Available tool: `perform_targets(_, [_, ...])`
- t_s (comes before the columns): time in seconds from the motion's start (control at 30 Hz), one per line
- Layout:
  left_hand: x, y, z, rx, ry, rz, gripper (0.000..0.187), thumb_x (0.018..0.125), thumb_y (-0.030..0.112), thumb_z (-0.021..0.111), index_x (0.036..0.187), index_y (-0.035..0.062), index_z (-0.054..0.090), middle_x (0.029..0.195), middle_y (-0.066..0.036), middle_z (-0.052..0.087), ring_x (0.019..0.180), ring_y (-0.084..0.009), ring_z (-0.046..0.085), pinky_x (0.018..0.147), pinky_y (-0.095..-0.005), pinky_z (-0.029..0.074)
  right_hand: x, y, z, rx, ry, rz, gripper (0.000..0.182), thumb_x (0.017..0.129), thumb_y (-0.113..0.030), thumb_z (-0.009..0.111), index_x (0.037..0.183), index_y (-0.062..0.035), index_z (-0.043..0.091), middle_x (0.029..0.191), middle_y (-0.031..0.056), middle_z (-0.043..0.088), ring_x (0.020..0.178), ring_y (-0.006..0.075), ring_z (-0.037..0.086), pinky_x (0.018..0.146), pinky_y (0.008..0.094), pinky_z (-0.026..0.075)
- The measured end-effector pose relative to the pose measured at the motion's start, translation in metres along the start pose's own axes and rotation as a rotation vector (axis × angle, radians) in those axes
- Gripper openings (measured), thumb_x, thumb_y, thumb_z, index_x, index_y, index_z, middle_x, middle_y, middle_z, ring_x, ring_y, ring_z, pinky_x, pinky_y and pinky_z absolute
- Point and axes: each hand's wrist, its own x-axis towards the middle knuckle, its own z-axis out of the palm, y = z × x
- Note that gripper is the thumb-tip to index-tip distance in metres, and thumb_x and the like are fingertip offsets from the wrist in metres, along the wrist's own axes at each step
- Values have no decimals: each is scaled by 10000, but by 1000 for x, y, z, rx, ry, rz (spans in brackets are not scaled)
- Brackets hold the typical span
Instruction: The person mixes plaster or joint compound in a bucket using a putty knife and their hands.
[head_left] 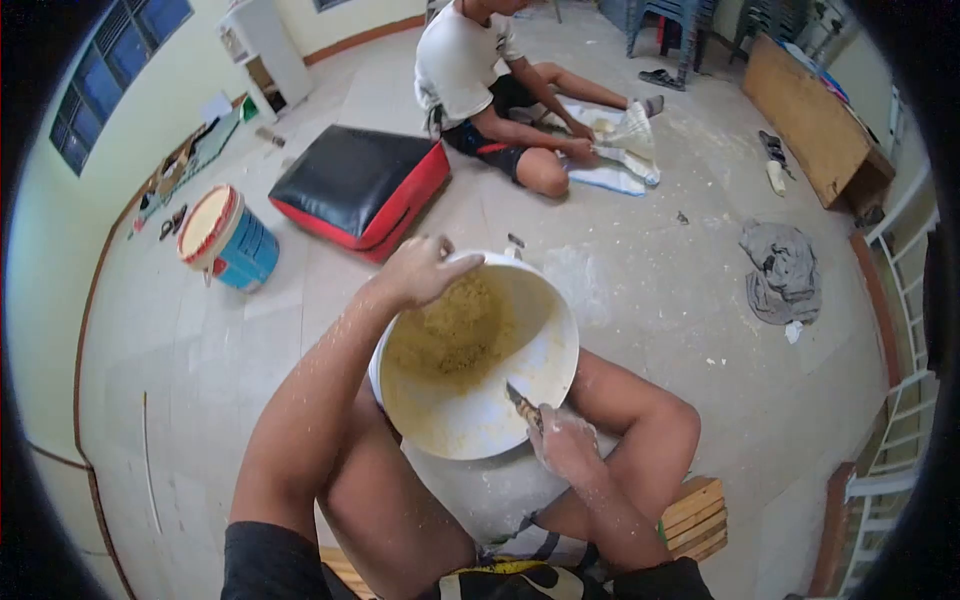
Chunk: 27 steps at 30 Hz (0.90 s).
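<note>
i had the left hand (425, 270) gripping the far rim of the white bucket (545, 365) between my knees, yellow paste (455, 330) inside; the right hand (562, 442) held a scraper (522, 404) against its inner wall.

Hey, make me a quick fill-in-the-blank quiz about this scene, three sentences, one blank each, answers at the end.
1. The left hand grips the rim of a ____ bucket tilted toward the camera.
2. The right hand holds a tool whose tip is ____ the bucket.
3. The other person across the room is ____ on the floor.

Answers: white; inside; sitting
</note>
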Motion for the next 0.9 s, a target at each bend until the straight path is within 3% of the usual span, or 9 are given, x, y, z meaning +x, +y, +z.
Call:
perform_targets(0.03, [-1,4,-4,-17,-8,-11,778,834,654,550,1028,-95,637,992,-305,648,987,-409,632,868,-452,485,2,-1,0,-6,-20,-2,261,882,-225,591,980,12,545,854,232,632,767,428,636,704,525,511])
perform_targets(0.23, [-3,10,-4,-15,-32,-19,782,838,669,530,1005,-88,632,961,-308,647,984,-415,630,875,-459,477,29,-23,-8,28,142,-91,253,856,-220,617,1023,-32,586,849,204,641,757,404,638,683,503,514])
perform_targets(0.33, [0,4,-1,46,-17,10,796,838,682,519,1005,-89,630,968,-317,640,986,-426,624,883,-461,474,61,-14,17,-49,115,-160,256,886,-225,583,1037,-19,577,859,220,637,773,421,630,693,512,510])
perform_targets(0.4, [-1,6,0,46,-7,19,805,835,687,514,978,-95,639,976,-335,626,988,-433,620,883,-466,475,85,-11,30,-23,-19,-183,232,911,-182,487,1018,5,573,912,255,631,830,434,638,732,520,517])
perform_targets(0.47, [-2,6,1,42,-16,28,805,835,687,513,968,-96,644,972,-338,626,984,-434,623,879,-469,475,107,-30,18,-40,-152,-93,252,887,-171,505,1046,10,579,972,257,641,874,423,640,766,522,519])
perform_targets(0.63, [-1,12,2,6,-14,-6,817,833,659,534,970,-140,636,961,-334,638,959,-426,639,860,-469,480,173,-20,52,-400,-209,-210,383,867,-166,514,1206,8,556,995,232,657,949,384,642,849,509,510])
perform_targets(0.7, [-3,15,0,3,-29,0,823,830,648,544,972,-158,628,969,-339,636,955,-424,642,857,-464,481,194,-20,63,-152,11,-11,452,887,-152,482,1319,-22,491,1053,228,642,1028,386,615,890,492,501])
perform_targets(0.8, [-4,15,3,12,-14,5,822,833,648,542,973,-158,626,976,-344,629,963,-426,633,866,-463,476,221,-36,56,33,98,118,477,921,-145,425,1392,-67,431,1215,240,583,1130,384,571,930,478,487])
perform_targets(0.9, [-2,14,5,41,-9,72,820,840,645,536,970,-161,623,977,-345,621,970,-428,619,876,-461,470,238,-34,71,16,216,13,477,871,-106,480,1327,-2,383,1062,261,556,985,405,606,843,481,515])
